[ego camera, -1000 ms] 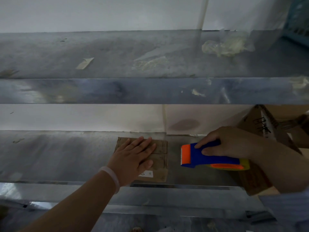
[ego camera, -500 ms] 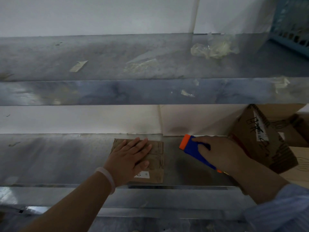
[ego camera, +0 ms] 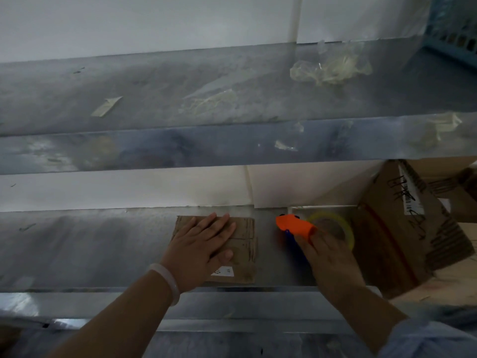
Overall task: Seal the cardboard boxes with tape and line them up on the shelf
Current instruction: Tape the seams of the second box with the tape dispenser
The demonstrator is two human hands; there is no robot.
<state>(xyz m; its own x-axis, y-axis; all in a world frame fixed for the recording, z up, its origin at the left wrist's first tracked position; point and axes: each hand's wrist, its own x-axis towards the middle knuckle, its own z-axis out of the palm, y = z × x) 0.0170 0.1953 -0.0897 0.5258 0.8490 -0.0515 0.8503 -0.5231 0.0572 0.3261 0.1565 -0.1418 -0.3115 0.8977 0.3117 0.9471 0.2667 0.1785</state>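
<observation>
A small flat cardboard box (ego camera: 244,250) lies on the lower metal shelf (ego camera: 85,249). My left hand (ego camera: 200,250) rests flat on top of it with fingers spread. To its right, my right hand (ego camera: 326,257) grips an orange and blue tape dispenser (ego camera: 294,226) with a yellowish tape roll (ego camera: 342,226), which stands on the shelf pointing toward the back wall. A larger cardboard box (ego camera: 402,228) leans tilted at the right end of the shelf.
An upper metal shelf (ego camera: 180,99) carries crumpled clear tape (ego camera: 330,67) and tape scraps. A blue plastic basket (ego camera: 454,27) sits at its far right. More cardboard (ego camera: 454,282) lies at the lower right. A white wall backs both shelves.
My right hand turned the tape dispenser from lying sideways to pointing at the back wall and moved it slightly right. The left hand stayed flat on the small box.
</observation>
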